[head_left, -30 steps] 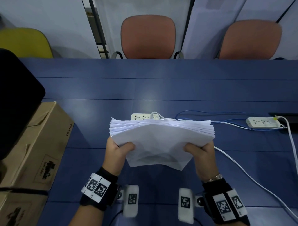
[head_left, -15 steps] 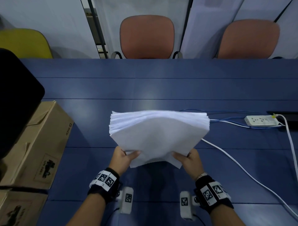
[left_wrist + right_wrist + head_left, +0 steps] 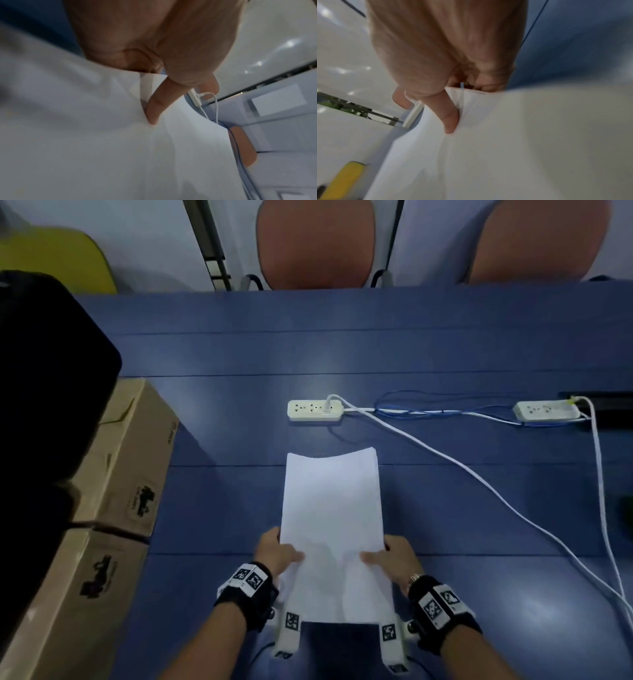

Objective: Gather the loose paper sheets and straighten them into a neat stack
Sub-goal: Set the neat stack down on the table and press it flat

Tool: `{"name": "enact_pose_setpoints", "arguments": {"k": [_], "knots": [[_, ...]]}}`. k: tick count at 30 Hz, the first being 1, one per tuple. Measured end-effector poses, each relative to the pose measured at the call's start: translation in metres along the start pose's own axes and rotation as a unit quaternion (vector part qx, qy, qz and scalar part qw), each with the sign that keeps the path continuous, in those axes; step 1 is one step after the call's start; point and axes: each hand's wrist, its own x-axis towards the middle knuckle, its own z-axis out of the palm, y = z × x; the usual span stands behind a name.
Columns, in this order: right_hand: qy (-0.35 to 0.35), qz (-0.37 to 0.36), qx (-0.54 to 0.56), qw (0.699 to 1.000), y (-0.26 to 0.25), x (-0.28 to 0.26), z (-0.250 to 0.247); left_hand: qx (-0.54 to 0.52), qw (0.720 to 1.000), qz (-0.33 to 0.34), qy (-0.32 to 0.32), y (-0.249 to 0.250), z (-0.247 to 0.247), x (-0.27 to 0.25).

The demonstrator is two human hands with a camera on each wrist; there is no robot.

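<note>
Paper stack (image 3: 331, 508) is up off the blue bench (image 3: 445, 354) in front of you, long way pointing away, with the far edge bowed and the near end sagging down between your wrists. You can't make out single sheets from the head view, just a thin edge of layers at the far right corner. Both wrist views are blurry and mostly filled with white paper (image 3: 102, 148), so the underside is anyone's guess.

Your left hand (image 3: 274, 553) grips the left edge, thumb pressed on top, fingers tucked under where you can't see them. The left wrist view shows that thumb (image 3: 154, 108) digging a crease into the top sheet. Your right hand (image 3: 394, 559) does the same on the right edge, thumb (image 3: 448, 116) on top, fingers hidden below.

Further out, a white power strip (image 3: 315, 409) sits beyond the stack, its cable (image 3: 479, 484) trailing off right. Cardboard boxes (image 3: 130, 460) sit at your left.
</note>
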Motion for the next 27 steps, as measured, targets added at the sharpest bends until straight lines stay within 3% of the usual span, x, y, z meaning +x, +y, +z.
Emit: {"name": "enact_pose_setpoints", "arguments": {"k": [4,13,17,21,24,27], "knots": [[0.058,-0.021,-0.029,0.998,-0.001,-0.012,0.009,0.097,0.992,0.022,0.076,-0.002,0.011,-0.011],[0.165,-0.034,-0.184,0.968,0.005,-0.019,0.015,0.199,0.967,0.079,0.138,-0.008,0.020,-0.014],[0.152,-0.058,-0.183,0.970,0.007,-0.024,0.013,0.160,0.977,0.088,0.110,-0.008,0.015,-0.018],[0.059,-0.075,-0.247,0.964,0.013,-0.053,0.003,0.170,0.979,0.105,0.039,-0.024,0.002,-0.045],[-0.016,-0.070,-0.367,0.928,0.021,-0.072,0.009,0.348,0.929,0.121,-0.036,-0.042,0.010,-0.070],[0.004,-0.079,-0.469,0.880,0.031,-0.075,0.024,0.487,0.865,0.122,-0.009,-0.052,0.025,-0.077]]}}
